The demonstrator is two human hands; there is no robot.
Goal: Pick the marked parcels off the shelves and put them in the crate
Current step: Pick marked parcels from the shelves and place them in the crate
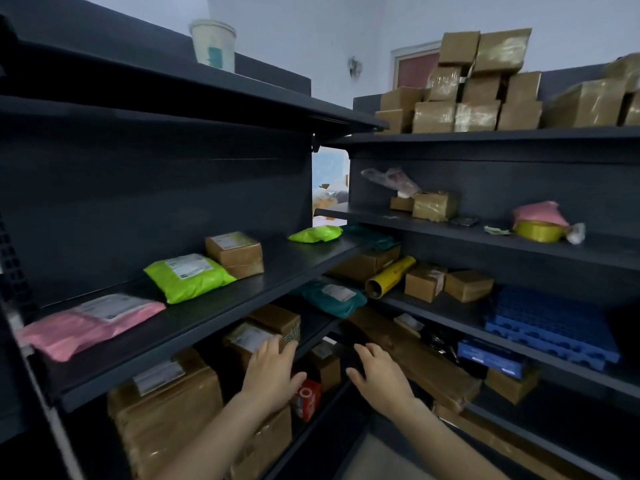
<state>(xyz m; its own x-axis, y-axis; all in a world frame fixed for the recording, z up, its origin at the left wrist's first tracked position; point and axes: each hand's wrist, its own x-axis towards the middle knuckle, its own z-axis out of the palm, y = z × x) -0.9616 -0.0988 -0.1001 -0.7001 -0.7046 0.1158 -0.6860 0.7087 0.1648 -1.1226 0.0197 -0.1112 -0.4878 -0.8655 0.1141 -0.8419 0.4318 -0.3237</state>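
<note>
My left hand (272,372) is flat, with its fingers spread a little. The fingertips touch a brown box with a white label (247,339) on the low shelf. The hand is not closed on the box. It just lies on the front of it.

My right hand (379,374) is open too, with the fingers a bit curled. It holds nothing. It hangs in the air in front of a long brown box (426,358) on the other set of shelves.

Between my two hands, a little lower, is a small red and white box (306,398). Behind it is a small brown box (327,363).

Just above my left hand is a dark shelf (194,327). On it, up and to the left of that hand, lie a pink bag (86,323), a green bag (188,277) and a brown box (235,252). Farther along is a small green bag (317,233).

Above the gap between my hands lies a dark green bag (334,297) with a white label. Up and to the right of my right hand are a yellow roll (391,277), two small brown boxes (446,284) and a blue plastic tray (550,323).

Below my left arm is a big brown box (166,407) with a label.

I cannot tell which parcels are marked. I cannot see the crate.
</note>
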